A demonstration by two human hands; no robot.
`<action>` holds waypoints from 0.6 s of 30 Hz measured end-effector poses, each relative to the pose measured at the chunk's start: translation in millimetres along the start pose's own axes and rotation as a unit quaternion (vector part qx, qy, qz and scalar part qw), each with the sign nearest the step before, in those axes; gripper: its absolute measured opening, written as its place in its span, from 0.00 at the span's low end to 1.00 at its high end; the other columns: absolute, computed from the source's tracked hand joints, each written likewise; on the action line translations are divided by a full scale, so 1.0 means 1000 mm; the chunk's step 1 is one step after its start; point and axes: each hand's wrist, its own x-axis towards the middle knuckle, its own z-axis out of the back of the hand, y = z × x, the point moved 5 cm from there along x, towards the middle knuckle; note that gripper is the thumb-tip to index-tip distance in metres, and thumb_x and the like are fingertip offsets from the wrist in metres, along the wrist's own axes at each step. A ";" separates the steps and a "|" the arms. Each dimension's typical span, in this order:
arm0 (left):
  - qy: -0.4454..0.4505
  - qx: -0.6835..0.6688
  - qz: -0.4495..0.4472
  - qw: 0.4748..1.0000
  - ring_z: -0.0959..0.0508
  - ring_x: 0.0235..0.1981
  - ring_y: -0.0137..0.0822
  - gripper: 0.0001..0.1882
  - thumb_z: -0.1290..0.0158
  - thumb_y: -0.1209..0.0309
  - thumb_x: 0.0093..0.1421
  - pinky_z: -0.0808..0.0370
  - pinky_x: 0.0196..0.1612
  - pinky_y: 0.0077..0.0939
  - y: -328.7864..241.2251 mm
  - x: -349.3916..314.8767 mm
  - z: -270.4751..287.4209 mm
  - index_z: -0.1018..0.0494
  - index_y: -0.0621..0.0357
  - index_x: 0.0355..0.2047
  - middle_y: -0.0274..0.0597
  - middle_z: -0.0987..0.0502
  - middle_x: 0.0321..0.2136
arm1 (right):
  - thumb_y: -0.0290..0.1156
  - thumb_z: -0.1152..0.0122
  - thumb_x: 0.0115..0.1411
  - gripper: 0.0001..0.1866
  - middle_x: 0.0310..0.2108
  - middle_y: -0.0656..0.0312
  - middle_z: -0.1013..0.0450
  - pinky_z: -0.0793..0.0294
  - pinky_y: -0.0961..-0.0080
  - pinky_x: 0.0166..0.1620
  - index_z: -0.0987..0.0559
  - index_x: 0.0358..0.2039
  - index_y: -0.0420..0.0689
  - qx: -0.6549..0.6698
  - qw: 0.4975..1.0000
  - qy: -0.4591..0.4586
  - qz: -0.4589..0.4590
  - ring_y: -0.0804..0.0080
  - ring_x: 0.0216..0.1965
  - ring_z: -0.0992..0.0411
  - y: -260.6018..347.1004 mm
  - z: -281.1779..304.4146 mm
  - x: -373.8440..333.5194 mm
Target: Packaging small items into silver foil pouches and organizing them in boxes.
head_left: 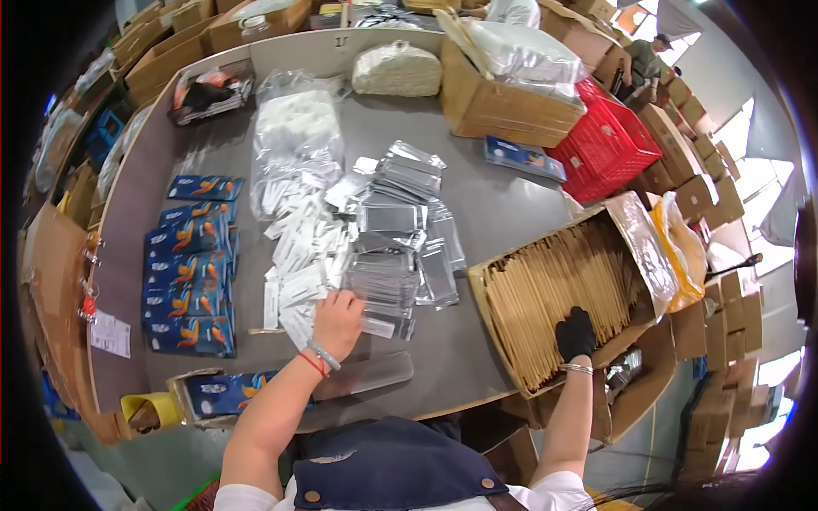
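Note:
My bare left hand (338, 325) rests at the near end of the loose pile, its fingers curled down between small white packets (308, 279) and flat clear plastic sleeves (382, 279). What lies under its fingertips is hidden. In a black glove, my right hand (577, 335) touches the near right part of a tight row of brown paper envelopes (545, 298). They stand on edge in an open cardboard box (504, 362). Its fingertips are lost against the envelopes. A clear plastic strip (371, 376) lies beside my left forearm.
Blue printed pouches (189, 285) are stacked at the left, with more in a small box (181, 396). At the back are a plastic bag of white packets (298, 123), a white foam-like bundle (397, 70), a carton (503, 106) and a red crate (601, 140). Someone (648, 68) stands far right.

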 end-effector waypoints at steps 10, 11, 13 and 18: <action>-0.016 -0.098 -0.041 0.994 0.26 0.29 0.46 0.11 0.38 0.72 0.44 0.31 0.35 0.38 -0.003 -0.002 0.000 0.29 0.54 0.27 0.40 0.26 0.22 | 0.33 0.47 0.53 0.12 0.40 0.48 0.28 0.30 0.55 0.49 0.28 0.37 0.43 -0.025 0.997 0.071 -0.011 0.46 0.45 0.30 0.007 0.010 0.000; -0.015 -0.124 -0.036 0.992 0.25 0.26 0.47 0.10 0.38 0.73 0.45 0.30 0.33 0.38 -0.009 -0.003 0.007 0.28 0.56 0.26 0.42 0.26 0.20 | 0.34 0.48 0.54 0.12 0.42 0.47 0.28 0.31 0.53 0.49 0.29 0.38 0.43 -0.031 0.998 0.038 0.028 0.45 0.47 0.30 -0.008 0.000 0.001; 0.042 -0.253 0.086 0.963 0.23 0.25 0.47 0.09 0.38 0.72 0.46 0.27 0.29 0.37 -0.009 -0.016 0.023 0.27 0.58 0.26 0.44 0.24 0.20 | 0.33 0.49 0.56 0.12 0.45 0.45 0.29 0.31 0.53 0.50 0.30 0.40 0.43 0.006 0.999 0.008 -0.034 0.44 0.49 0.31 -0.010 0.002 -0.003; 0.111 -0.167 0.097 0.975 0.25 0.28 0.43 0.12 0.33 0.67 0.39 0.30 0.35 0.37 0.009 -0.085 0.038 0.23 0.54 0.24 0.39 0.25 0.22 | 0.31 0.49 0.60 0.12 0.41 0.49 0.24 0.28 0.59 0.48 0.25 0.42 0.41 0.114 0.986 -0.117 -0.031 0.47 0.44 0.27 0.010 0.027 -0.030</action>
